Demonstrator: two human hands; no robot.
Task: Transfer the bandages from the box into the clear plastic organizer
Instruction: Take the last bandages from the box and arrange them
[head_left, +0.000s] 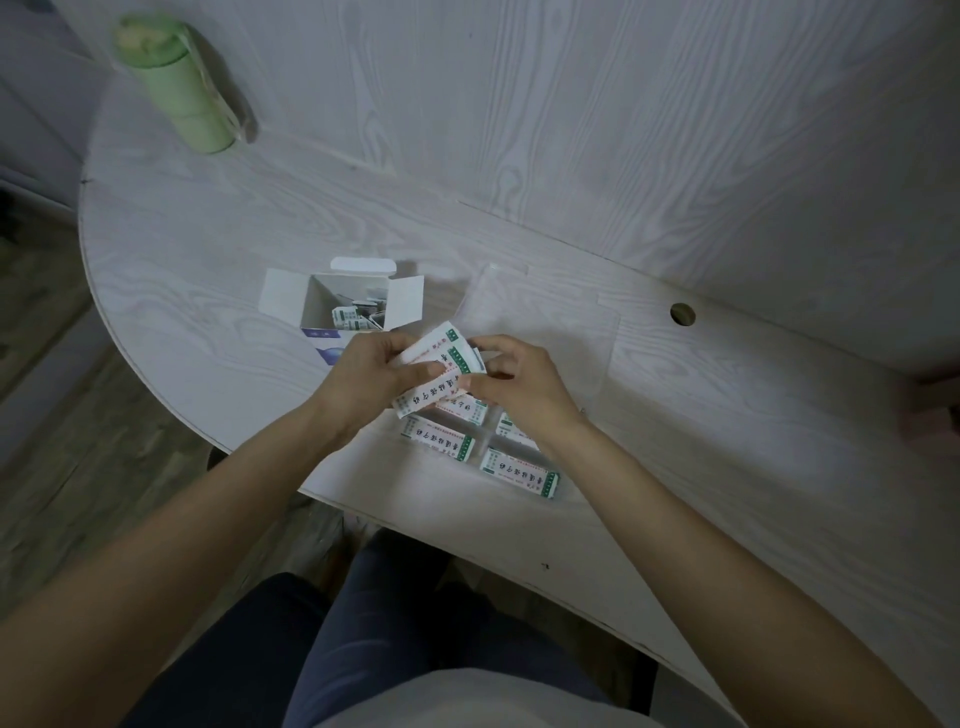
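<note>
— Worktop (519, 156) first: what sort of surface is it?

— Pale, whitewashed wood grain, with a rounded left end and a curved near edge. A round hole (682, 314) is cut through it on the right. Beyond the left edge a darker plank floor (62, 405) shows, and the person's lap in dark trousers sits below the near edge.

— What stands on it?

— A green bottle (176, 83) far back on the left, well apart from everything else. Near the middle is the box (343, 306), flaps open, with a few wrapped bandages lying inside. Just right of it, and nearer the person, lies the clear organizer (545, 353); its lid is open toward the back and is hard to make out against the wood.

— And the bandages?

— Some already lie flat in the organizer's near compartments (441, 441), white wrappers with green ends. A small fanned stack of bandages (441, 374) is held above the organizer, between both hands.

— How are the hands set?

— The left hand (374, 374) grips the stack from the left, fingers curled round it. The right hand (514, 384) pinches the stack's right end with thumb and fingertips. Both forearms are bare.
</note>
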